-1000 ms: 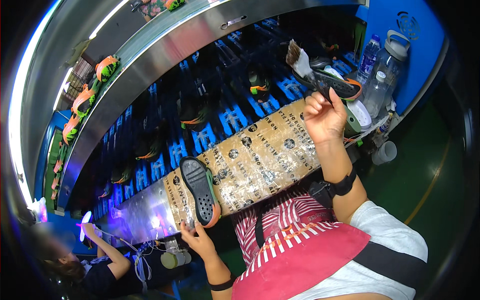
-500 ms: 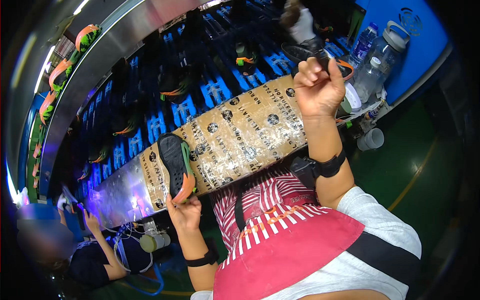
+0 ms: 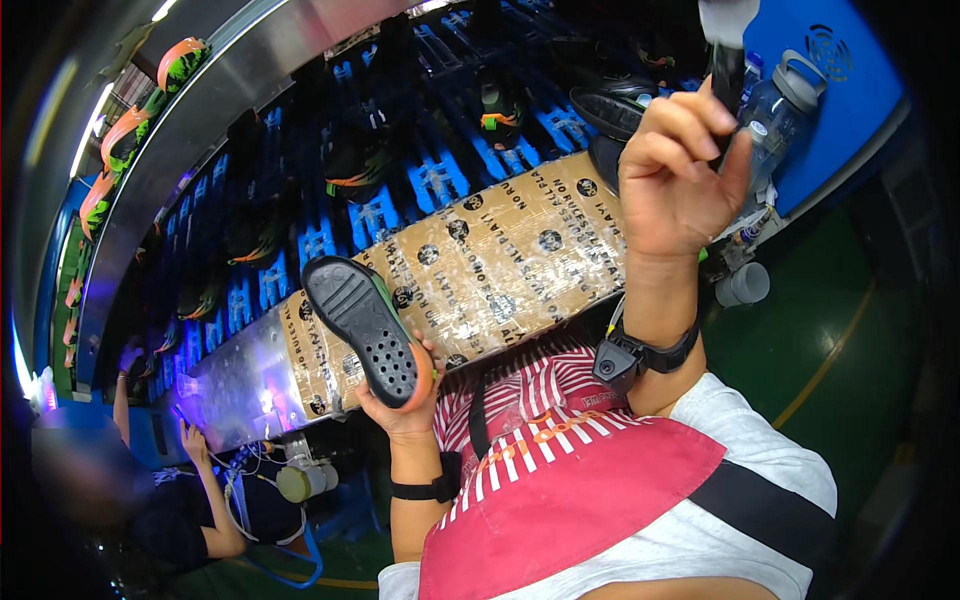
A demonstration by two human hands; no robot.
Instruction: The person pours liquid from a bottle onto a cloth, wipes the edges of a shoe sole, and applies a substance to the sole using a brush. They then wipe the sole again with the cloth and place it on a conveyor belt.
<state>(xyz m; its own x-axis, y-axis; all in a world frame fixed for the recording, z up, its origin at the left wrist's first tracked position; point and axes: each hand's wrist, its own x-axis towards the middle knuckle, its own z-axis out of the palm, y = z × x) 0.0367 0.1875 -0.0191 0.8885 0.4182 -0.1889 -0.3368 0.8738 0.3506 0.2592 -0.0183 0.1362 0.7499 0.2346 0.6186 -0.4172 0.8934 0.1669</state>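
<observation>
While our left hand (image 3: 405, 420) was closed around the heel end of a black perforated shoe sole (image 3: 370, 325), its palm lay below the heel and its fingers came up along the right side. The sole sat at the near edge of the long table (image 3: 520, 240), ridged and holed face toward us, its toe pointing up and to the left over the brown, tape-covered top; whether the toe touched that top, we could not tell. We saw orange at the heel and green along the right side.

Our right hand (image 3: 685, 185) was raised beyond the table's right end, thumb and fingers clamped on the black handle of a brush (image 3: 728, 75). The handle stood nearly upright, and the brush's pale upper part ran out of view at the top edge. Just left of that hand we had another dark sole (image 3: 608, 112).

Behind the table ran rows of blue brackets (image 3: 437, 178), with a dark shoe (image 3: 497, 112) trimmed in orange and green among them. To our right stood a large clear bottle (image 3: 780, 105) with a grey handled lid and, lower down, a whitish cup (image 3: 742, 286). At far left we saw a co-worker's hand (image 3: 194, 442) near the table's metal end.
</observation>
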